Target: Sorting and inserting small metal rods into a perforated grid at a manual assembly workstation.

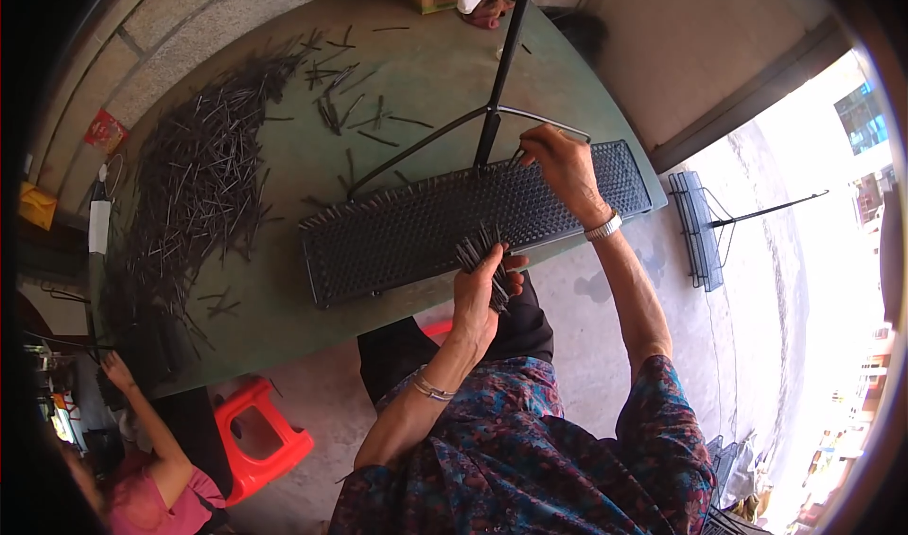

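A long black rack (397, 242) with a grid of small holes lies across the near part of the green table (312, 171). Dark thin sticks (388, 197) stand in a row along its far edge, left of the middle. My left hand (476, 294) is closed around a bunch of the same sticks (480, 248) at the rack's near edge. Over the rack's far edge, right of the pole, my right hand (565, 171) pinches a dark thin stick (518, 156), its lower end close to the holes. Whether that end is in a hole cannot be made out.
A black pole (511, 52) with two curved braces rises from the rack's far side. A big heap of sticks (203, 157) covers the table's left. A co-worker's hand (118, 372) is at the lower left, near a red stool (265, 440). Another rack (697, 232) stands right.
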Demonstrator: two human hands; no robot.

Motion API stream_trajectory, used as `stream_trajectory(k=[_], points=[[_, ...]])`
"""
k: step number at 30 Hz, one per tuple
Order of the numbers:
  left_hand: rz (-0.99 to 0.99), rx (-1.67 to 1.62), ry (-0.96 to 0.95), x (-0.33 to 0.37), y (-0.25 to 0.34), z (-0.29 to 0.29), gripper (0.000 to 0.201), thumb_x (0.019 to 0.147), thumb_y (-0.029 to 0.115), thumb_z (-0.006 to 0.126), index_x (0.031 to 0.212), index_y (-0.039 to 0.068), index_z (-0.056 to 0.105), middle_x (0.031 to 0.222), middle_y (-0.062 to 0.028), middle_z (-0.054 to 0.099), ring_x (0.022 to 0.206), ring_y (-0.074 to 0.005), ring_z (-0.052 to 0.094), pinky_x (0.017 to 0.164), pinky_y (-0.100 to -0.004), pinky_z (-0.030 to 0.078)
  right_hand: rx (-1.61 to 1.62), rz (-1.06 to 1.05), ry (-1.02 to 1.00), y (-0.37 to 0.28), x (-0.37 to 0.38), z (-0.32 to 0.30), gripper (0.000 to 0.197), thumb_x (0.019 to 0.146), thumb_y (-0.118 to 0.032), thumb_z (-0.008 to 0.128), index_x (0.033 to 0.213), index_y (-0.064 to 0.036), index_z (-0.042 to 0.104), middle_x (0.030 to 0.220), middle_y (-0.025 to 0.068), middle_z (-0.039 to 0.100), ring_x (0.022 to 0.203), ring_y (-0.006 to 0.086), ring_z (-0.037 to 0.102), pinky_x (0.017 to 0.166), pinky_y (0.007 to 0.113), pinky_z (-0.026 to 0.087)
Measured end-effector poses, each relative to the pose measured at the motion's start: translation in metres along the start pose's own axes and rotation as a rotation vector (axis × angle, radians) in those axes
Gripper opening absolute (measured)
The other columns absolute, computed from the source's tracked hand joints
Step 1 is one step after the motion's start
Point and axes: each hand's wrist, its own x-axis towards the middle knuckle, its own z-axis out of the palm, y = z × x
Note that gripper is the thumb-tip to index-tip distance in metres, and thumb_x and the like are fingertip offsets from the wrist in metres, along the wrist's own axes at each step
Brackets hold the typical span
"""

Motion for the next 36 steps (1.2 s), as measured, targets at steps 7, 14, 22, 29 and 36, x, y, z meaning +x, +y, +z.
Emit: stream_trajectory(k=[7,14,22,29,36], points=[[0.026,-0.029,0.029,0.0,0.0,0.004,0.022,0.093,0.022,0.061,0.106,0.005,0.063,0.081,-0.0088,0.067,0.066,-0.0149,0.063,0.057,-0.0288,0.053,-0.273,-0.275,-0.075,0.029,-0.007,0.004,0.015,0.085,-0.01,0.063,0.099,-0.0043,0.067,0.084,0.0119,0.066,0.074,0.0267,0.066,0.065,0.036,0.052],[0.074,-0.022,0.055,-0.001,0.005,0.012,0.021,0.091,0.022,0.064,0.101,0.003,0.065,0.075,-0.0066,0.065,0.061,-0.0139,0.061,0.054,-0.0262,0.049,-0.328,-0.039,-0.168,-0.002,-0.024,0.002,0.024,0.088,-0.022,0.065,0.106,-0.0057,0.068,0.087,0.011,0.066,0.076,0.0229,0.063,0.064,0.033,0.05],[0.128,0.038,0.013,0.0,0.001,0.019,0.019,0.091,0.023,0.064,0.096,0.005,0.066,0.079,-0.0065,0.068,0.063,-0.0128,0.062,0.053,-0.0261,0.047,0.244,0.348,-0.577,-0.02,-0.04,-0.004,0.017,0.09,-0.014,0.061,0.096,0.001,0.064,0.075,0.004,0.063,0.069,0.0089,0.06,0.061,0.024,0.049],[0.052,-0.08,0.048,-0.001,0.001,0.021,0.02,0.093,0.024,0.061,0.104,0.008,0.063,0.093,-0.0087,0.069,0.08,-0.0182,0.067,0.062,-0.0311,0.054,0.304,0.39,-0.42,-0.027,-0.037,-0.02,0.014,0.092,-0.008,0.056,0.096,0.0037,0.062,0.076,0.007,0.066,0.069,0.0123,0.066,0.064,0.026,0.054],[-0.07,-0.066,0.023,-0.002,-0.005,0.025,0.023,0.096,0.022,0.054,0.111,0.005,0.058,0.099,-0.0155,0.067,0.09,-0.0256,0.067,0.08,-0.0406,0.056,-0.04,0.072,0.154,-0.013,-0.018,-0.023,0.007,0.09,-0.006,0.055,0.092,0.0,0.059,0.073,0.0109,0.067,0.067,0.0208,0.068,0.063,0.031,0.052]])
